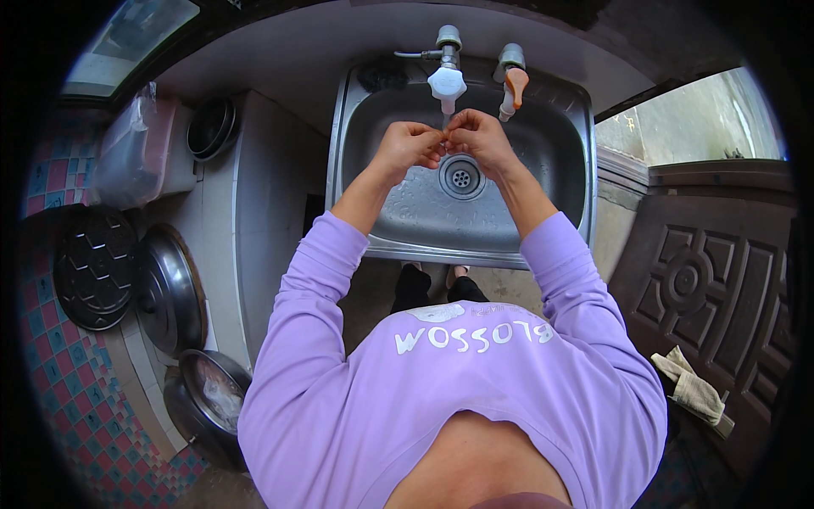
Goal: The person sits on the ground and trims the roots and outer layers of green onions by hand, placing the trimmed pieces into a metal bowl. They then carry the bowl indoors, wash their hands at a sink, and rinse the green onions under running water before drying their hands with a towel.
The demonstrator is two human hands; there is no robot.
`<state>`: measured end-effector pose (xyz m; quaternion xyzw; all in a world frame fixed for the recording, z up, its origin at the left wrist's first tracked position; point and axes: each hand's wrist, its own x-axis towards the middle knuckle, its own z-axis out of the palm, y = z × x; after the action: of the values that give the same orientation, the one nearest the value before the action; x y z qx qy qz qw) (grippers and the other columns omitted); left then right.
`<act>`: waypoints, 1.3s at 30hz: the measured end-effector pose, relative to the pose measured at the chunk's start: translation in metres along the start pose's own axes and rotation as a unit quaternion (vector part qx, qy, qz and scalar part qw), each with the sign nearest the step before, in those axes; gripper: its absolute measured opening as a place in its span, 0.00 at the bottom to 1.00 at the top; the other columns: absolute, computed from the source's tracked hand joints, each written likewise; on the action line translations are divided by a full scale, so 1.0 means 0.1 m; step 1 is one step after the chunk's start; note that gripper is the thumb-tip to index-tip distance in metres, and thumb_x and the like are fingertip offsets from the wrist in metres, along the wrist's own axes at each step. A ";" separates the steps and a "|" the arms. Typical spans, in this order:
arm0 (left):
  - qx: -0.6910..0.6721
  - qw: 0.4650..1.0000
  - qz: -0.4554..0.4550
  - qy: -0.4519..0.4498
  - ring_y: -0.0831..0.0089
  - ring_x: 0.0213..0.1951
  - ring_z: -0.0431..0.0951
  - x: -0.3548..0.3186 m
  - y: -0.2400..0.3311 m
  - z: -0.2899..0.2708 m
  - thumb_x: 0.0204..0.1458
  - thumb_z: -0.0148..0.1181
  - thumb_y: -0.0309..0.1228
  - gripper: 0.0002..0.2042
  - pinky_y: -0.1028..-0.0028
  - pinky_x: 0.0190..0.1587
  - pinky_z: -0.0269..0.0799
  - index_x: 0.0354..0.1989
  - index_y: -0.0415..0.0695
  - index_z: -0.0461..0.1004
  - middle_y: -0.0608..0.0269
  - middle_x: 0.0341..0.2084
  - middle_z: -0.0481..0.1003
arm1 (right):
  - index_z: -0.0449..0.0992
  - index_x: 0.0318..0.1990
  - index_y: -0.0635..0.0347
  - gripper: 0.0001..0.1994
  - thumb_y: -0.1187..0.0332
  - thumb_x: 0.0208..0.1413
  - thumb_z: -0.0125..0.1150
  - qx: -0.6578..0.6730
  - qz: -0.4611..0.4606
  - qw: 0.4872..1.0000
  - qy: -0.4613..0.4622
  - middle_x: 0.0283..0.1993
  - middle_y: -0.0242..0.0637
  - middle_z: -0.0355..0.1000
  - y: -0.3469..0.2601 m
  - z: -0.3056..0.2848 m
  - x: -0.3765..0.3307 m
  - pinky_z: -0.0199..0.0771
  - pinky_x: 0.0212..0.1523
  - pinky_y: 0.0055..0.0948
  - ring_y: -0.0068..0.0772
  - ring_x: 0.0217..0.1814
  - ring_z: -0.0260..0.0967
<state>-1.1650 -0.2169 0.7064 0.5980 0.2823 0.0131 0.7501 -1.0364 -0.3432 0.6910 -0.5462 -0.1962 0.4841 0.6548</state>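
Both hands meet over the steel sink [543, 225], just in front of the white-handled tap [447, 83]. The fingers of my left hand [407, 151] are curled and pinched, tips almost touching the other hand. My right hand [482, 144] is pinched the same way, thumb and forefinger together. Whatever sits between the fingertips, if anything, is too small to make out. Below the hands lies the round drain strainer [462, 177], with water drops on the basin floor around it. Whether water runs from the tap I cannot tell.
An orange-handled tap [515, 81] stands right of the first. A dark scrubber [381, 78] lies in the sink's far left corner. Along the left are a plastic bin [140, 153], dark bowls [212, 127], a large lid [170, 288] and a pot [216, 390]. A cloth [694, 388] hangs at right.
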 end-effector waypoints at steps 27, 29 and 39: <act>0.240 0.970 0.017 0.033 0.75 0.19 0.77 0.09 0.16 0.16 0.52 0.54 0.25 0.08 0.76 0.25 0.76 0.32 0.31 0.76 0.59 0.19 0.76 | 0.71 0.25 0.64 0.05 0.79 0.38 0.61 -0.253 -0.102 0.959 0.081 0.26 0.35 0.72 0.06 0.02 0.17 0.71 0.31 0.26 0.26 0.29 0.71; 0.262 0.962 0.047 0.065 0.76 0.19 0.76 0.09 0.11 0.19 0.51 0.55 0.25 0.08 0.77 0.24 0.75 0.31 0.31 0.76 0.61 0.18 0.75 | 0.71 0.25 0.64 0.05 0.79 0.38 0.61 -0.213 -0.093 0.969 0.088 0.25 0.34 0.72 0.14 0.01 0.22 0.71 0.30 0.26 0.25 0.28 0.70; -0.025 0.986 0.059 0.156 0.82 0.11 0.63 0.27 -0.28 0.13 0.53 0.58 0.30 0.08 0.81 0.12 0.54 0.24 0.42 0.72 0.66 0.14 0.69 | 0.72 0.27 0.60 0.07 0.81 0.40 0.61 -0.207 -0.172 0.946 0.183 0.27 0.31 0.69 0.35 0.23 0.40 0.70 0.31 0.24 0.21 0.30 0.67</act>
<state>-1.1457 -0.2273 0.6722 0.5850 0.3600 0.1575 0.7095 -1.0506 -0.2994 0.6556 -0.7066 -0.2602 0.2046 0.6254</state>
